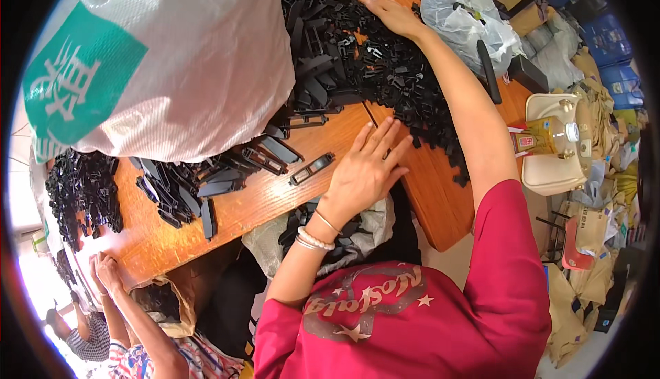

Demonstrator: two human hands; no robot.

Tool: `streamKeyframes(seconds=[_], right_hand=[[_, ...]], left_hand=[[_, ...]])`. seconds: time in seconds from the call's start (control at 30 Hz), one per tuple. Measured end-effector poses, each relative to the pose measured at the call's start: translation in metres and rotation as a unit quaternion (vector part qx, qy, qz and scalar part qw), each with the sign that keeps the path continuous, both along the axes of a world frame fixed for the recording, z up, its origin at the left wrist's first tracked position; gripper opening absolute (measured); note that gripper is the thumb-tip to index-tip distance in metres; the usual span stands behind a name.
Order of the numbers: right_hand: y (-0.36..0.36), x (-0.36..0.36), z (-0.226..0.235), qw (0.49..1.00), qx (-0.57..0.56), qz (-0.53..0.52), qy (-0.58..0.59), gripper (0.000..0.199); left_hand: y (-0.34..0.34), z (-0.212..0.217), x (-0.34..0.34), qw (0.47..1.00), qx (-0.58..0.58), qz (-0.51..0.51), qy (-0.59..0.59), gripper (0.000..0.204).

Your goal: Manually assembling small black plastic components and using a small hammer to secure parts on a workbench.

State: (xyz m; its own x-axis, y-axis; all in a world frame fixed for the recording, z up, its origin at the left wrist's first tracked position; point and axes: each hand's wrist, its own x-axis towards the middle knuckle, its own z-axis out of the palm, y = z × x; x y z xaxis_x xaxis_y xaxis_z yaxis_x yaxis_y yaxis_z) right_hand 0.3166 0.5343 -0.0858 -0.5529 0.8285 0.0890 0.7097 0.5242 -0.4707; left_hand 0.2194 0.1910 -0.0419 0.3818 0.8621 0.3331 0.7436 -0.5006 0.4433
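My left hand (368,166), with a bangle and a pale bracelet at the wrist, hovers over the near edge of the wooden table (268,200). Its fingers are spread and nothing shows in them. At full stretch, my right hand (395,16) lies on the far part of a heap of small black plastic clips (405,80), fingers extended. Whether a small piece sits under its fingertips is hard to make out. Longer black plastic parts (320,56) are piled left of the clips. One black frame-like part (313,169) lies alone beside my left hand.
A big white woven sack (206,56) stands on the table at the left. A clear plastic bag (467,21) sits at the far right. Below the edge hangs an open sack (375,231) with black parts. A co-worker's hands (104,272) are at lower left; a cream handbag (550,173) is at right.
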Motion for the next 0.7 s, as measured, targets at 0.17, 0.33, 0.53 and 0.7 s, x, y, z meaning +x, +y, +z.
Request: streamKeyframes(seconds=[0.17,0.33,0.53,0.7], right_hand=[[-0.062,0.005,0.045,0.992,0.091,-0.034,-0.077,0.057],[-0.147,0.032,0.094,0.99,0.12,0.016,0.066,0.027],[-0.251,0.078,0.111,0.983,0.159,-0.034,-0.086,0.012],[-0.302,0.091,0.083,0.991,0.116,-0.067,0.013,0.006]], left_hand=[[-0.002,-0.004,-0.001,0.999,0.046,0.018,0.013,0.048],[-0.002,-0.01,-0.003,0.986,0.11,0.015,-0.122,0.031],[0.027,0.023,-0.029,0.971,0.14,0.195,-0.021,0.029],[0.058,0.017,-0.045,0.953,0.091,0.203,0.208,0.014]])
